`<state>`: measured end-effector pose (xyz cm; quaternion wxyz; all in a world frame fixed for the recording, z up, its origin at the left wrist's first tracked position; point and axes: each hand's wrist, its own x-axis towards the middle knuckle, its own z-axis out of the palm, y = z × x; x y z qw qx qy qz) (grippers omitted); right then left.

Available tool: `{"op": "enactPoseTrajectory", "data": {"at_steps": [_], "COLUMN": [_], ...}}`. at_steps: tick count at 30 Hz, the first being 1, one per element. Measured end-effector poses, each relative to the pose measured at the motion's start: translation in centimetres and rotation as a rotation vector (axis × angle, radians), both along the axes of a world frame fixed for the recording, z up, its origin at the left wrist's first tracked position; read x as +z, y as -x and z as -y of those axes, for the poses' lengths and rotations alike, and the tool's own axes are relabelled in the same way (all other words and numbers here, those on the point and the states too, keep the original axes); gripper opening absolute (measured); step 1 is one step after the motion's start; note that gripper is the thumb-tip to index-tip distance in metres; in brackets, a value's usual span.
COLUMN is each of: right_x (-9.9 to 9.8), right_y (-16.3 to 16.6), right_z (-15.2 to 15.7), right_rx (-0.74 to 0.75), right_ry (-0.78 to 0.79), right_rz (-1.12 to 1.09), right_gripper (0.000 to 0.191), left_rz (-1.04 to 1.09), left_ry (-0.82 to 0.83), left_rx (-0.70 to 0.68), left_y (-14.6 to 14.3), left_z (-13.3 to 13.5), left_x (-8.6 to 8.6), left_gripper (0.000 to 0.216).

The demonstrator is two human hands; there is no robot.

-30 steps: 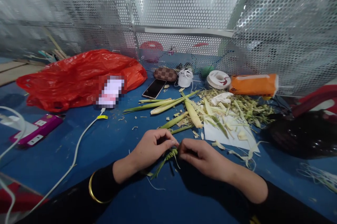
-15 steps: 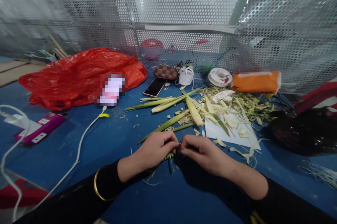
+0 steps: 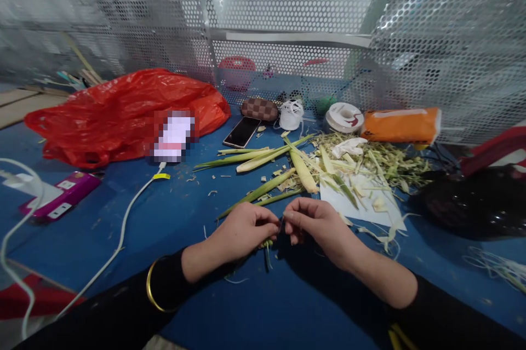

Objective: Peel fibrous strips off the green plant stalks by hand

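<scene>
My left hand (image 3: 245, 231) is closed around a small green plaited piece (image 3: 268, 244), most of it hidden under the fingers; thin green ends stick out below. Opposite it, my right hand (image 3: 318, 227) pinches a fine pale thread (image 3: 281, 224) between thumb and fingertips. The thread runs across the small gap between the hands. Just beyond them lie long green leaf strips (image 3: 263, 191) and a pale yellow-green husk (image 3: 303, 173).
A white paper (image 3: 341, 205) under husk scraps lies right of centre. Behind are a phone (image 3: 242, 132), a ribbon spool (image 3: 345, 118) and an orange packet (image 3: 402, 126). At left are a red plastic bag (image 3: 123, 114), a lit phone (image 3: 172, 136) and a white cable (image 3: 128, 218). A black bag (image 3: 472, 202) stands right.
My right hand has risen slightly and turned, its fingers now drawn up with the thread more upright between the hands. The left hand stays nearly in place on the plaited piece.
</scene>
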<state>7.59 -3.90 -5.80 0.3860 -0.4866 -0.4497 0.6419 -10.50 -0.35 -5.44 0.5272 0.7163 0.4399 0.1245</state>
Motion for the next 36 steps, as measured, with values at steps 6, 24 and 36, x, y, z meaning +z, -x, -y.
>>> {"op": "enactPoseTrajectory", "data": {"at_steps": [6,24,36], "right_x": [-0.1,-0.5,-0.9], "right_y": [0.1,-0.6,-0.5], "right_z": [-0.1,0.1,0.1], "right_rx": [-0.022,0.076,0.111], "right_ry": [-0.02,-0.45,-0.501], "right_rz": [-0.034,0.606,0.627], "right_gripper": [0.026,0.018,0.008], "left_rz": [0.032,0.207,0.259], "left_ry": [0.021,0.296,0.328], "left_rx": [-0.073,0.178,0.176], "left_y": [0.0,-0.2,-0.2], "left_z": [0.1,-0.3,-0.3], "left_x": [0.4,0.2,0.2], "left_gripper": [0.019,0.019,0.015]}}
